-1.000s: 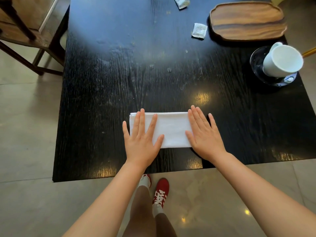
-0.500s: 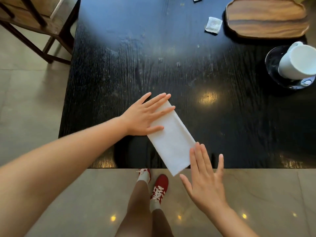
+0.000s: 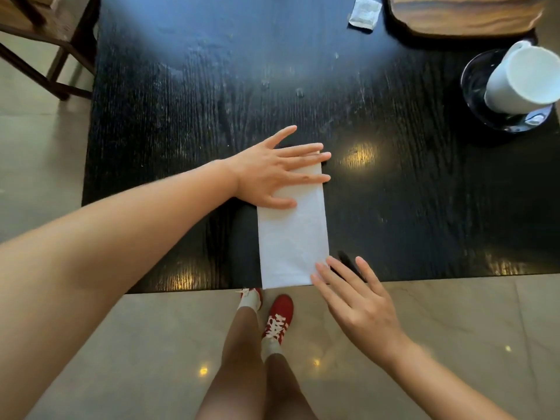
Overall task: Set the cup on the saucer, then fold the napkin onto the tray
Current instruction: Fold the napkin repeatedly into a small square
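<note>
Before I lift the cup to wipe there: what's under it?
The white cup stands on a dark glass saucer on the black table. The saucer's centre is covered by the cup, so that spot is hidden.

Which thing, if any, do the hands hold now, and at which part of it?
Nothing is gripped. The left hand presses flat on the far end of the folded white paper napkin; the right hand touches its near right corner with straight fingers.
</note>
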`<state>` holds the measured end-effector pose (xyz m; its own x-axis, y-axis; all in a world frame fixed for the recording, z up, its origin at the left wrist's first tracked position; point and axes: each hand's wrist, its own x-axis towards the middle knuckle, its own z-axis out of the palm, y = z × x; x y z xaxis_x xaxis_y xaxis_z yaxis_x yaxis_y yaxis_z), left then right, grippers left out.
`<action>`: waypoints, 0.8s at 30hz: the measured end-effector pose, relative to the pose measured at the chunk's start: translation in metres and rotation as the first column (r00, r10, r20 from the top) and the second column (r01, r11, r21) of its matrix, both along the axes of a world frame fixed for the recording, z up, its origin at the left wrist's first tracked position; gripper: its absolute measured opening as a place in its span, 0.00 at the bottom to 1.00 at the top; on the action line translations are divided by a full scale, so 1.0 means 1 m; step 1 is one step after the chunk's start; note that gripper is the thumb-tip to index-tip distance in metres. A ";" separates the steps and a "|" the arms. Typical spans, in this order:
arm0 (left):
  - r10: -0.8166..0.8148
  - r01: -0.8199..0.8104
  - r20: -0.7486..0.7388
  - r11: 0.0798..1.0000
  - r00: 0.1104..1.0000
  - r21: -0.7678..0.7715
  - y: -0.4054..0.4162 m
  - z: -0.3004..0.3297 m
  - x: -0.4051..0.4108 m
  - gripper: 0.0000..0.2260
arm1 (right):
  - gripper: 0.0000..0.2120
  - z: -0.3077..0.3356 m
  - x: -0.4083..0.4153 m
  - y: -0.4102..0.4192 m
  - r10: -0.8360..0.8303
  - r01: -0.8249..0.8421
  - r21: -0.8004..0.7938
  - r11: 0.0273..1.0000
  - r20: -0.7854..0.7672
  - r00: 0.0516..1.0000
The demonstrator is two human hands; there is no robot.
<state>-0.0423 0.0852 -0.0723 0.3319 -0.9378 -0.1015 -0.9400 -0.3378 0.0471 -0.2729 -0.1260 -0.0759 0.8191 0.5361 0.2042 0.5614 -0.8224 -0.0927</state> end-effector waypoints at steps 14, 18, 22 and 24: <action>0.461 -0.538 -0.356 0.828 0.813 -0.157 0.050 0.001 -0.162 0.29 | 0.03 0.008 0.017 0.001 0.043 -0.031 0.205 0.978 -0.055 0.998; 0.478 -0.532 -0.272 0.827 0.835 -0.182 0.048 -0.005 -0.162 0.25 | 0.04 0.021 0.021 0.004 -0.008 0.064 0.351 0.934 -0.159 0.987; 0.520 -0.566 -0.224 0.755 0.824 -0.330 0.041 -0.008 -0.161 0.17 | 0.04 0.029 0.021 0.008 -0.016 0.074 0.440 0.895 -0.133 0.991; 0.547 -0.586 -0.217 0.715 0.808 -0.381 0.037 -0.009 -0.160 0.17 | 0.07 0.025 0.022 0.007 -0.011 0.053 0.416 0.908 -0.103 0.995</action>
